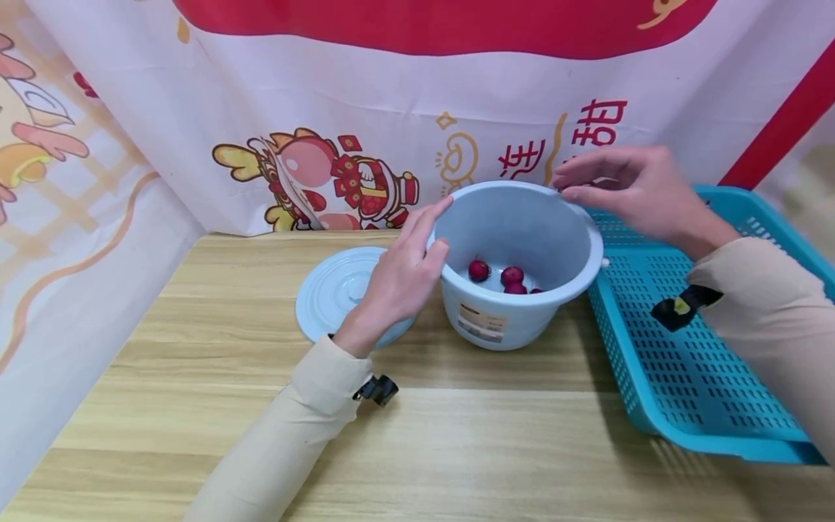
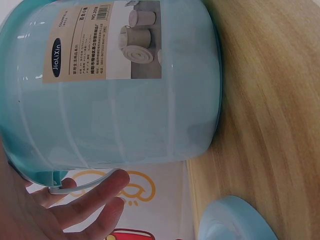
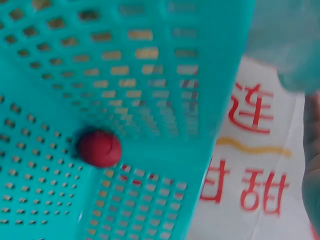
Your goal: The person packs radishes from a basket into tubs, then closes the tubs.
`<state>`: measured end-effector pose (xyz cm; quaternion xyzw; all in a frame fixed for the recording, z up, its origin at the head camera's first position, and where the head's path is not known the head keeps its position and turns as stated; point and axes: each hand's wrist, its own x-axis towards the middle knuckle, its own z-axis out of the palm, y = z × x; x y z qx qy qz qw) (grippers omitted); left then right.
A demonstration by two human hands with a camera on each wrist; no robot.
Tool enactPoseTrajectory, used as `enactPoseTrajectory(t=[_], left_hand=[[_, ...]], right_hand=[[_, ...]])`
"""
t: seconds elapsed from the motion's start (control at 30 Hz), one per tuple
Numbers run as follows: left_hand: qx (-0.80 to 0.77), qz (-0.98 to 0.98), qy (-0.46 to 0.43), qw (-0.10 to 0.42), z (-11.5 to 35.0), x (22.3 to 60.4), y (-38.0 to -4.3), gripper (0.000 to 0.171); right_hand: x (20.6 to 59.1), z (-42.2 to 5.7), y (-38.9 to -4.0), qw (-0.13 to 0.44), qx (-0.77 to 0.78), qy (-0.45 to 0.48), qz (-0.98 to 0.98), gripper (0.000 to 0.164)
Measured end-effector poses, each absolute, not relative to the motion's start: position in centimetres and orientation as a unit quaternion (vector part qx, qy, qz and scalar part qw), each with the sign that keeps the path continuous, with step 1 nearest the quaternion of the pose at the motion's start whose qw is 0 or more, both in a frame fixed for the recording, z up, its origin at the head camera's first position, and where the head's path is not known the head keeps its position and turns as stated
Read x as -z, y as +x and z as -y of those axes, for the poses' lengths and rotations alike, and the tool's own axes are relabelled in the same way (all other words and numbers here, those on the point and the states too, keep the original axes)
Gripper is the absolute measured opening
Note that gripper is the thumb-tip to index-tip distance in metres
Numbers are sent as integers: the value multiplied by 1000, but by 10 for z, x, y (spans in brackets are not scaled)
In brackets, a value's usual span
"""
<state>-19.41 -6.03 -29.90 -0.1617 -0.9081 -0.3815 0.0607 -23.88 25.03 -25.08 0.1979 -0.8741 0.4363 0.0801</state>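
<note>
A light blue plastic bucket (image 1: pixel 515 315) stands upright, with several small round dark red pieces, like radishes (image 1: pixel 479 270), at its bottom. My left hand (image 1: pixel 406 270) lies at the bucket's left rim, fingers extended along its outer side and thumb by the edge. In the left wrist view those fingers (image 2: pixel 102 197) are beside the thin handle (image 2: pixel 85 187). My right hand (image 1: pixel 629 190) is at the far right of the rim, fingers mostly straight and thumb apart, with nothing visible between them. The round blue lid (image 1: pixel 333 290) lies left of the bucket, partly hidden behind my left hand.
A teal perforated basket (image 1: pixel 652 413) stands right of the bucket, under my right forearm. One red round piece (image 3: pixel 99 148) lies in its corner. The wooden table (image 1: pixel 457 449) meets a printed cloth (image 1: pixel 391 94) behind.
</note>
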Motion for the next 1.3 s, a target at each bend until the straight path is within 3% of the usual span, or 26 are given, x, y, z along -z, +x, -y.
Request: enactPoseTrajectory(t=[0.43, 0.73, 1.1, 1.3], left_hand=[[385, 907, -160, 57, 60, 301, -195, 57], [385, 907, -159, 57, 60, 302, -194, 57], [379, 908, -164, 71, 61, 301, -194, 57], [379, 908, -166, 72, 61, 300, -194, 58]], right_hand=[[273, -312, -257, 11, -426, 70, 902, 60], [309, -336, -273, -101, -363, 54, 925, 76], [334, -336, -280, -165, -341, 74, 922, 72], [343, -330, -283, -178, -324, 79, 926, 62]])
